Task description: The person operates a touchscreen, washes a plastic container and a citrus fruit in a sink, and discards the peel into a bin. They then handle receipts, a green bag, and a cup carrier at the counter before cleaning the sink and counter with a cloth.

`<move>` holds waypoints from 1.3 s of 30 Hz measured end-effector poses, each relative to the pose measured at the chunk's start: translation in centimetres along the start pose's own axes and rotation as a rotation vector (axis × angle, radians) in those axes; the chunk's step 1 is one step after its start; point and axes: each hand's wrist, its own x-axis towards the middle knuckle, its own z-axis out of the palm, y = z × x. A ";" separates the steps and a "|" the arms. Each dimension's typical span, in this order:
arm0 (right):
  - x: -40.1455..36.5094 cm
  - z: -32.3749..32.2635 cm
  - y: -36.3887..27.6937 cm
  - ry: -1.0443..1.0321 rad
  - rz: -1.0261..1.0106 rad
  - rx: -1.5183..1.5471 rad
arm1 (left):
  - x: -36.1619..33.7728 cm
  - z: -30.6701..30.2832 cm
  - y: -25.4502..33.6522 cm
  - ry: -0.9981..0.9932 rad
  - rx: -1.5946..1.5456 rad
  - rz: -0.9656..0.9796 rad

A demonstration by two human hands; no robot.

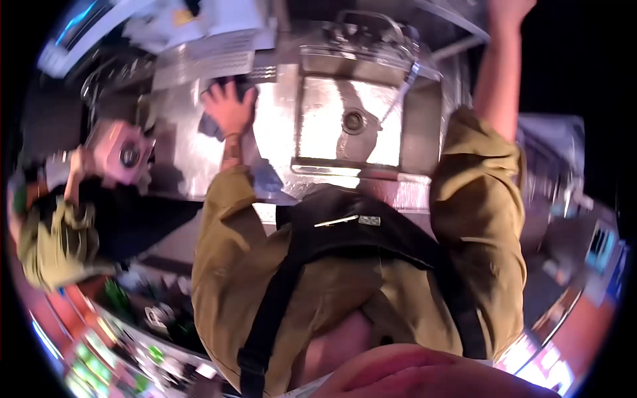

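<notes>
My left hand (229,107) lies with its fingers spread on a dark cloth (212,126) on the metal counter (186,149), left of the sink. My right arm reaches up at the top right; of my right hand (511,9) only part shows at the frame's upper edge, its fingers cut off. The metal sink (415,109) has a round drain (353,121) in its basin. A thin handle or spout (401,93) slants over the basin's right side. A bluish crumpled item (267,178) lies at the counter's front edge.
At the left a co-worker's hand (78,161) is at a pink container (123,151) with a dark round opening. Perforated metal pieces (219,58) and papers (232,16) lie behind my left hand. Metal fittings (378,33) stand behind the sink.
</notes>
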 end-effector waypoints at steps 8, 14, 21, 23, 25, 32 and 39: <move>-28.7 3.4 14.8 -0.519 0.746 0.120 | -0.1 3.7 -1.5 -0.005 0.006 0.014; -32.3 2.2 11.8 -0.751 1.327 0.973 | -0.6 2.8 3.1 -0.015 -0.690 -0.117; -38.4 -17.3 0.1 -0.237 1.512 0.905 | -13.1 -10.1 26.2 -0.914 -1.093 0.190; -38.2 -22.0 0.4 -0.158 1.541 0.845 | -17.1 -10.0 31.2 -0.981 -1.243 0.464; -37.5 -26.8 2.8 -0.048 1.558 0.802 | -20.0 -9.6 35.6 -1.011 -1.258 0.720; -35.8 -45.9 24.4 0.572 1.551 0.703 | -20.1 -14.2 54.9 -0.700 -1.205 1.043; -34.6 -57.5 63.6 -0.152 0.727 -0.618 | -16.0 -10.9 72.0 -0.184 -0.924 0.784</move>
